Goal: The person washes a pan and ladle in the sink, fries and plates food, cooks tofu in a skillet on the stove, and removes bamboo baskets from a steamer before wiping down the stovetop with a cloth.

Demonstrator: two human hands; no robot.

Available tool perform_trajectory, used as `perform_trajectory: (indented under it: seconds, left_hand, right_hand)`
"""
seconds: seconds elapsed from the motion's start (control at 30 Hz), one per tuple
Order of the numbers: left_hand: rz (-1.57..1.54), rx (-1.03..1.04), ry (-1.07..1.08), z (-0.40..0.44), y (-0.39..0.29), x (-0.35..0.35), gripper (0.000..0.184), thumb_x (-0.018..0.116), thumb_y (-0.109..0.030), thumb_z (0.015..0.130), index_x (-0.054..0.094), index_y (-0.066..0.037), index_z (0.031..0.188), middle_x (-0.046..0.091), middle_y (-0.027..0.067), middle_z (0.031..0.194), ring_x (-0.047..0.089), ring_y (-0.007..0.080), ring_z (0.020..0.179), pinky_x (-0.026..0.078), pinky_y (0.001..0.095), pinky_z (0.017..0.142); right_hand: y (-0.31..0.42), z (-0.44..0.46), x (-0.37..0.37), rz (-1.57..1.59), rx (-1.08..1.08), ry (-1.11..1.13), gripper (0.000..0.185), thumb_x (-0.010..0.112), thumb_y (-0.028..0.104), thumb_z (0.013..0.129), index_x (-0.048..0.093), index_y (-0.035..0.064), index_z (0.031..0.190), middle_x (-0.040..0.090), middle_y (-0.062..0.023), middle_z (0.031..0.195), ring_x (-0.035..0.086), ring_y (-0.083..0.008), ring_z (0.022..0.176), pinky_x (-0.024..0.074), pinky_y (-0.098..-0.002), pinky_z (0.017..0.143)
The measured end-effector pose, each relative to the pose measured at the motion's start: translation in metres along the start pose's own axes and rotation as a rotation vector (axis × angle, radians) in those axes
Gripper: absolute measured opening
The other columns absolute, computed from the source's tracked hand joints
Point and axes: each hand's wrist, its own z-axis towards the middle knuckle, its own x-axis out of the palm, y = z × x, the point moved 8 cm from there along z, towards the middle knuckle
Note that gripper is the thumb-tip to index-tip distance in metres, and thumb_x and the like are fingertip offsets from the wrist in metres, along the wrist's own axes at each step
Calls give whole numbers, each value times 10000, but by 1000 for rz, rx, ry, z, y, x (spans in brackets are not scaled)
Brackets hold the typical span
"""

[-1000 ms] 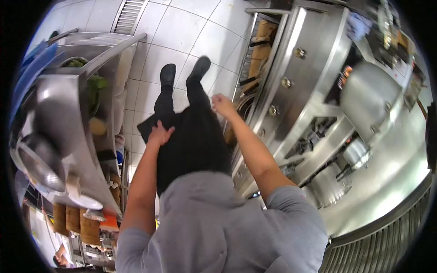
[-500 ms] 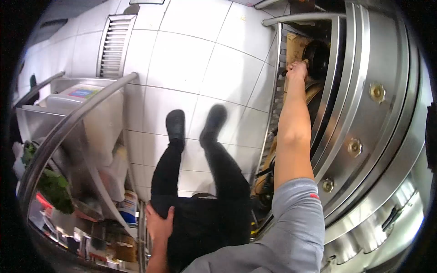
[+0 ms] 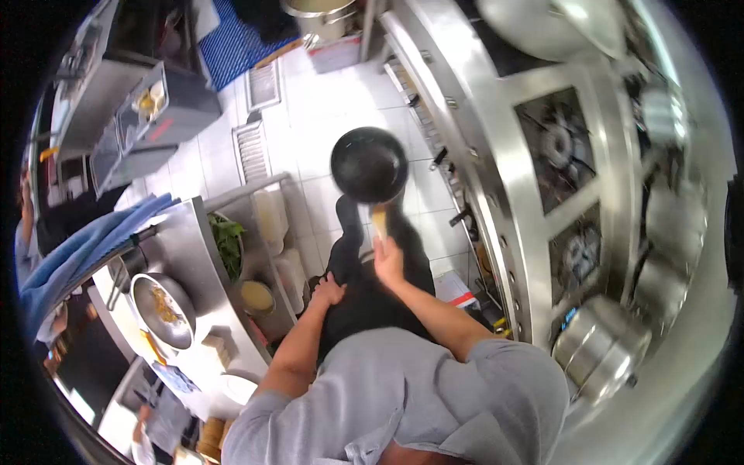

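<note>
My right hand (image 3: 389,262) is wrapped round the light-coloured handle of a black frying pan (image 3: 370,164). The pan hangs in front of my legs, above the tiled floor, with its dark inside facing up. My left hand (image 3: 329,289) rests on my dark-clothed thigh, fingers apart and holding nothing. To my left, a steel counter (image 3: 203,267) carries a second pan (image 3: 164,311) with some yellowish food in it.
A steel stove with gas burners (image 3: 559,146) runs along my right, with a large lidded pot (image 3: 603,349) near its end. Below it is a low rack (image 3: 457,203). A big pot (image 3: 319,17) stands at the far end. A blue cloth (image 3: 93,248) hangs at left.
My right hand has brought the black frying pan out from the low rack under the stove to in front of my legs. My left hand stays at my thigh. The view has shifted.
</note>
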Motion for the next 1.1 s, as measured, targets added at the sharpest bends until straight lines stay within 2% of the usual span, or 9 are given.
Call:
perform_trajectory:
  seconds: [0.17,0.4,0.6,0.67,0.73,0.8,0.9,0.97,1.1]
  left_hand:
    - [-23,352,7,-11,-8,-57,617,511,-481,902,557,5,1279,629,266,1159,577,367,1161,429,433,998]
    - [-176,334,-526,-76,-2,-104,487,565,-434,891,645,-1,1099,675,221,1069,636,360,1048,484,425,910]
    - [-265,365,-624,-106,5,-53,492,576,-445,882,644,-18,1118,676,220,1069,642,355,1034,490,417,895]
    - [-446,330,-587,-141,5,-17,510,570,-462,884,641,-22,1131,677,215,1072,642,356,1031,488,421,896]
    - [-523,314,-571,-180,-11,5,533,562,-485,889,631,-28,1155,679,203,1076,637,362,1035,485,429,898]
    - [-477,317,-555,-202,-14,38,549,556,-508,892,626,-39,1168,675,200,1086,627,366,1051,481,443,903]
    - [-327,334,-497,-188,-1,77,517,546,-505,903,643,-58,1144,658,219,1109,613,369,1071,474,461,910]
    - [-324,338,-514,-181,17,89,507,536,-504,909,648,-64,1136,655,220,1116,611,378,1067,474,461,909]
    - [-8,291,-156,-140,59,113,566,527,-508,892,648,-47,1198,642,200,1186,603,366,1099,453,449,959]
  right_hand:
    - [72,-65,-135,9,-117,-112,270,599,277,942,550,31,843,589,-241,652,594,-458,618,436,-504,524]
    - [4,-32,-277,-134,-178,-649,351,569,344,952,576,11,841,602,-216,655,604,-423,591,442,-481,528]
    - [-8,39,-334,-112,-31,-817,439,525,396,963,595,-6,802,614,-273,718,616,-467,695,448,-538,622]
    - [1,77,-343,0,-269,-862,459,516,369,958,640,-56,837,629,-293,734,614,-473,701,440,-539,644]
    - [-9,128,-348,-68,-86,-817,519,533,354,944,645,-97,712,604,-280,628,621,-409,600,427,-510,588]
    - [-46,171,-343,158,-61,-705,550,542,408,943,618,-39,632,622,-152,554,613,-282,503,433,-406,445]
    - [-45,114,-326,617,257,-413,474,416,461,998,579,21,1062,644,-112,776,613,-220,524,498,-326,431]
    - [-43,40,-320,324,-19,-646,415,396,399,1018,588,35,1074,640,-93,813,640,-218,610,520,-319,502]
    - [-133,-118,-237,-164,-474,-123,279,471,263,1003,607,28,1067,642,-117,822,651,-207,702,522,-347,633]
